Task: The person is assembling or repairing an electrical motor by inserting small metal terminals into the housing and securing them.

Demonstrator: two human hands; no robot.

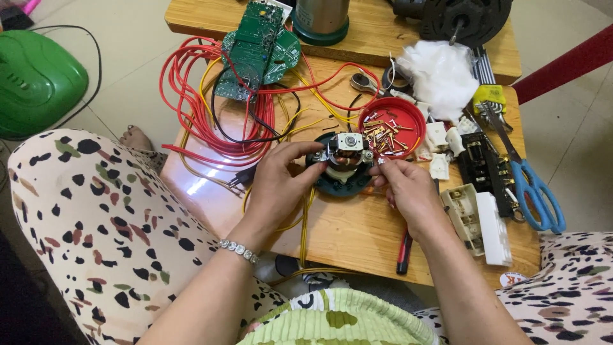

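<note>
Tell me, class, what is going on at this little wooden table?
A seated person holds a small electric motor over the wooden table. The left hand grips its left side, while the right hand pinches at its right edge. Behind it sits a red lid of screws, with red wires, green circuit boards and blue scissors around.

I see red wires, a green circuit board, a red lid, blue-handled scissors, white fluff, a light wooden table, and cream trousers spotted black, brown and green.
</note>
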